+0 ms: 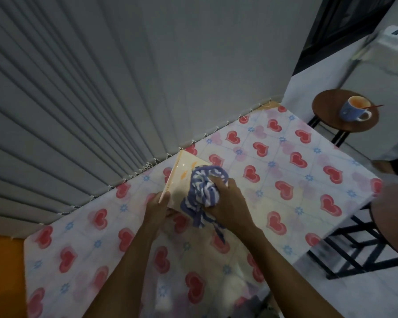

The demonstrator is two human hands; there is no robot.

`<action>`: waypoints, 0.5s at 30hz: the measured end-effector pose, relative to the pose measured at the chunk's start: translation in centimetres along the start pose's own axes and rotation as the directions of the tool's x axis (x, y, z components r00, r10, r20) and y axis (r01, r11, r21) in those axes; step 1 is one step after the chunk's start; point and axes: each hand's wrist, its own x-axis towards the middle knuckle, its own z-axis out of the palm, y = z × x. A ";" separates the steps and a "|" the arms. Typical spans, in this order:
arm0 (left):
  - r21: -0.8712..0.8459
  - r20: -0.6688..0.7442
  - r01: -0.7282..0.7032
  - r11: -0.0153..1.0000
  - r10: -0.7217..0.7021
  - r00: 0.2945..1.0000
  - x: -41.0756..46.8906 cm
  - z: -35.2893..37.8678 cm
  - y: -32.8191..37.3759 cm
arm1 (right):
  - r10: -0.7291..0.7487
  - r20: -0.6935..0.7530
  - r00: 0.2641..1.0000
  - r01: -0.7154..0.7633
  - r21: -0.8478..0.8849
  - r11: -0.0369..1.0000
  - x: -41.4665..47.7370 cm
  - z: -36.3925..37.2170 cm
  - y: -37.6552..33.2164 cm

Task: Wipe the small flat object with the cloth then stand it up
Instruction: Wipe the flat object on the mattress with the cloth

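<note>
A small flat cream tile (182, 175) with orange marks and a dotted edge is held tilted above the table, near the wall. My left hand (157, 207) grips its near left corner from below. My right hand (230, 203) holds a bunched blue-and-white striped cloth (202, 191) and presses it on the tile's face. A loose end of the cloth hangs down toward me.
The table (285, 171) wears a cloth printed with red hearts and stands against a grey ribbed wall (78, 88). A round wooden stool (347, 111) at the far right carries a blue mug (355, 109) with a straw. Another dark stool (363, 244) stands at the right edge.
</note>
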 end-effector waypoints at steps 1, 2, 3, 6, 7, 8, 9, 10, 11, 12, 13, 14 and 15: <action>0.067 -0.011 -0.006 0.998 0.007 1.000 0.0 0.0 0.2 | 0.012 0.029 0.999 -0.012 -0.018 1.000 0.1 0.8 0.0; 0.169 -0.023 -0.026 0.985 0.030 0.999 0.0 0.0 0.4 | 0.013 0.057 0.998 -0.010 -0.041 0.999 0.1 1.7 0.0; 0.305 -0.031 -0.064 0.950 0.077 0.997 0.1 0.0 0.5 | 0.008 0.085 0.996 -0.002 -0.067 0.998 0.0 2.5 0.1; 0.586 -0.016 -0.169 0.793 0.220 0.975 0.1 0.0 0.8 | 0.009 0.119 0.993 0.003 -0.104 0.995 0.1 4.1 0.6; 0.596 -0.004 -0.191 0.780 0.241 0.970 0.2 0.0 0.7 | 0.018 0.121 0.992 -0.005 -0.112 0.994 0.2 4.4 0.9; 0.605 0.010 -0.213 0.767 0.260 0.966 0.2 0.0 0.7 | 0.028 0.127 0.992 -0.012 -0.123 0.992 0.3 4.8 1.2; 0.616 0.026 -0.233 0.752 0.277 0.961 0.2 0.1 0.6 | 0.031 0.132 0.991 -0.013 -0.137 0.990 0.3 5.2 1.5; 0.629 0.039 -0.252 0.735 0.295 0.955 0.1 0.2 0.5 | 0.030 0.137 0.990 -0.010 -0.150 0.989 0.4 5.6 1.6; 0.641 0.050 -0.278 0.715 0.323 0.945 -0.1 0.3 0.5 | 0.028 0.139 0.990 -0.007 -0.156 0.988 0.4 6.0 1.8; 0.655 0.057 -0.309 0.690 0.363 0.930 -0.3 0.3 0.4 | 0.027 0.135 0.990 -0.005 -0.157 0.988 0.5 6.4 1.9; 0.667 0.073 -0.351 0.657 0.411 0.909 -0.3 0.3 0.4 | 0.025 0.129 0.991 -0.004 -0.160 0.987 0.5 6.8 1.9; 0.676 0.101 -0.394 0.623 0.452 0.886 -0.3 0.3 0.3 | 0.020 0.125 0.992 0.001 -0.167 0.986 0.6 7.3 1.8; 0.684 0.135 -0.423 0.594 0.467 0.874 -0.3 0.2 0.3 | 0.009 0.128 0.992 0.013 -0.175 0.984 0.6 7.8 1.8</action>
